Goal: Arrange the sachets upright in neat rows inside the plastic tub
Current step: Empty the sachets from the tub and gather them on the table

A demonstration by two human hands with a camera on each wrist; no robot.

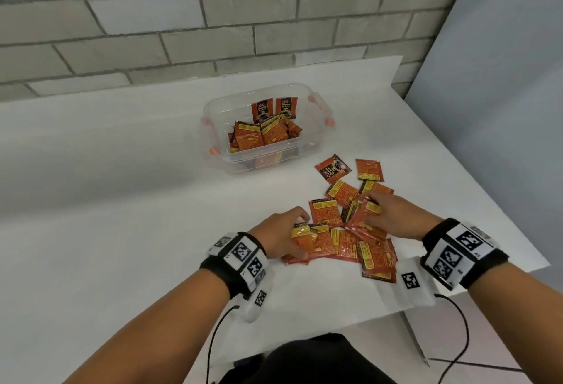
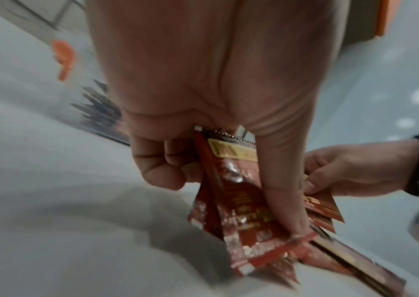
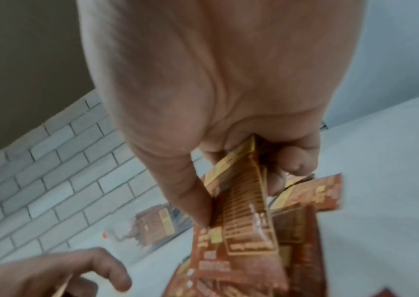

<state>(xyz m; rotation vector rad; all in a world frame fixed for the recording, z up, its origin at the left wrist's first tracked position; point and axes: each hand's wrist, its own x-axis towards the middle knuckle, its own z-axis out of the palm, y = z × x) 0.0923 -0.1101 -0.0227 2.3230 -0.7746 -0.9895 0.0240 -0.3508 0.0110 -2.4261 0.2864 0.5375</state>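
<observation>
A clear plastic tub with orange clips stands at the table's middle back; several red-orange sachets stand or lean inside it. A loose pile of sachets lies on the table in front of me. My left hand grips a small bunch of sachets between thumb and curled fingers at the pile's left edge. My right hand pinches a sachet bunch above the pile's right part. More sachets lie scattered behind the hands.
The white table meets a grey brick wall at the back. Its right edge runs diagonally near the right hand. Tiled floor shows past the front right corner.
</observation>
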